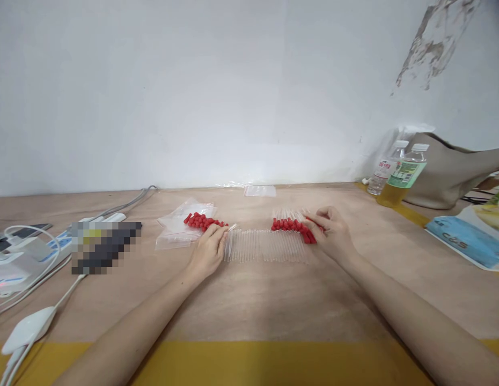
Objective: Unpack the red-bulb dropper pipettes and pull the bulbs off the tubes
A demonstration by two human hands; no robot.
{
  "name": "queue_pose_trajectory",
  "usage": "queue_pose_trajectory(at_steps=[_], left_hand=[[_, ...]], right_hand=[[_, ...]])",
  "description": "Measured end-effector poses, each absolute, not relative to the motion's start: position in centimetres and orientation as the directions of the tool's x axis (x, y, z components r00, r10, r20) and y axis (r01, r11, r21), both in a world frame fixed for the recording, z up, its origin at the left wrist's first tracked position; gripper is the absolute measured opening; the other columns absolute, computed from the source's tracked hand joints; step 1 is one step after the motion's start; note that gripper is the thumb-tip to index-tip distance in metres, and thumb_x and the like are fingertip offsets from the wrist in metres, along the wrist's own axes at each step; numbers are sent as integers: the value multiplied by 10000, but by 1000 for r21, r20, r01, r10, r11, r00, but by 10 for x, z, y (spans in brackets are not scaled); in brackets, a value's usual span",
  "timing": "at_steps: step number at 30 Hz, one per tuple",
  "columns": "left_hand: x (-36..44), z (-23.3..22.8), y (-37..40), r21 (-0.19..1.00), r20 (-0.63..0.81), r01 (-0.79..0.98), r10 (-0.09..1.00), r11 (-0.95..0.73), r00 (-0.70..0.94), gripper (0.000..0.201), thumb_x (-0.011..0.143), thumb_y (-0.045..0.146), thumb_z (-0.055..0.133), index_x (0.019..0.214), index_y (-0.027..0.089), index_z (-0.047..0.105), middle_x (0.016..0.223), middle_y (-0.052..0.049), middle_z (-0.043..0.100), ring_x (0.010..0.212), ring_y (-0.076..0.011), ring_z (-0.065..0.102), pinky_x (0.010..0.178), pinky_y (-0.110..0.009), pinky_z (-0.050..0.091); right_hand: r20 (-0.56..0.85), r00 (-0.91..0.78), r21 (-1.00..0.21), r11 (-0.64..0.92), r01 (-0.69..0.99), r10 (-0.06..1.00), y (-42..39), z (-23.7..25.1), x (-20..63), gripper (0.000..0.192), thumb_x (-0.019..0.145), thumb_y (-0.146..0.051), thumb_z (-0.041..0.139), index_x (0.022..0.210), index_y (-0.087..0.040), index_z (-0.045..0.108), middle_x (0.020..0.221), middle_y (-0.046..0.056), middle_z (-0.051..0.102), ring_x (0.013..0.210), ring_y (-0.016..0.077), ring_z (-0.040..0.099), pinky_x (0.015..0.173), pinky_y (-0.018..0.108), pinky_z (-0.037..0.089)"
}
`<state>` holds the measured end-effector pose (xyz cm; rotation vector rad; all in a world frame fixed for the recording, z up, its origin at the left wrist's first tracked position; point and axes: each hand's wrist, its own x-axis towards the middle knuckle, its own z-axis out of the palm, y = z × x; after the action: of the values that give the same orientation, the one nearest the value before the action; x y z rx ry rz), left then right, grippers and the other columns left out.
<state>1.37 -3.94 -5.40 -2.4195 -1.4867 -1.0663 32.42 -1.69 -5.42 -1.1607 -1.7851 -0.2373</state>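
A row of thin clear dropper tubes (265,245) lies side by side on the table in front of me. At the row's left end, my left hand (209,251) pinches a clear dropper tube (232,228) between thumb and fingers. Just beyond that hand is a heap of loose red rubber bulbs (199,221). To the right lie several droppers with red bulbs (287,224), their clear stems pointing away from me. My right hand (333,233) is closed over the right end of this group, fingertips on a red-bulbed dropper (315,222); its fingers partly hide it.
Clear plastic bags (175,228) lie under and beside the loose bulbs; another small bag (260,191) is near the wall. Left are a power strip (108,219), cables and a white adapter (30,328). Right stand two bottles (402,177), a grey bag (438,171) and a blue tissue pack (467,241).
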Motion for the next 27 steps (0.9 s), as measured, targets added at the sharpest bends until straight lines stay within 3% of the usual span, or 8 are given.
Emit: queue_pose_trajectory(at_steps=[3, 7, 9, 14, 22, 27], left_hand=[[17, -59, -31, 203, 634, 823, 711, -531, 303, 339, 866, 184, 312, 1168, 161, 465, 834, -50, 453, 787, -150, 475, 720, -278, 424], [20, -68, -23, 160, 678, 824, 667, -543, 308, 323, 842, 161, 348, 1133, 173, 488, 858, -57, 468, 784, -153, 487, 704, -280, 439], [21, -70, -19, 153, 699, 809, 641, -567, 317, 271, 829, 146, 363, 1046, 181, 523, 875, -58, 501, 817, -158, 504, 725, -286, 443], [23, -72, -16, 97, 686, 792, 617, -603, 386, 162, 793, 122, 393, 790, 185, 542, 780, -40, 544, 769, -158, 528, 705, -284, 456], [26, -76, -22, 116, 668, 797, 640, -593, 379, 139, 796, 246, 472, 796, 164, 585, 823, -59, 566, 750, -160, 554, 709, -300, 472], [25, -77, -26, 144, 642, 793, 666, -591, 380, 206, 788, 322, 498, 843, 152, 602, 844, -74, 564, 809, -185, 549, 748, -331, 469]], right_hand=[[648, 39, -474, 363, 802, 760, 2, -53, 346, 295, 786, -290, 442, 916, -134, 656, 762, 85, 548, 760, 183, 523, 644, 288, 421], [361, 124, -642, 150, 752, 924, 17, -58, 372, 335, 746, -242, 467, 1042, -136, 585, 779, 59, 606, 713, 160, 553, 643, 273, 427], [286, 170, -703, 86, 706, 943, 19, -59, 378, 367, 700, -272, 540, 1038, -131, 567, 769, 49, 619, 666, 145, 561, 604, 254, 427], [197, 142, -752, 57, 656, 970, 14, -60, 374, 165, 615, -298, 621, 699, -158, 601, 634, 21, 621, 578, 130, 557, 514, 219, 407], [129, 116, -743, 19, 669, 985, 18, -71, 372, 171, 569, -301, 648, 648, -159, 596, 593, 11, 625, 548, 124, 553, 471, 200, 386], [97, 105, -747, 2, 665, 990, 19, -69, 374, 218, 660, -362, 565, 646, -156, 635, 577, 11, 614, 531, 117, 536, 472, 204, 375]])
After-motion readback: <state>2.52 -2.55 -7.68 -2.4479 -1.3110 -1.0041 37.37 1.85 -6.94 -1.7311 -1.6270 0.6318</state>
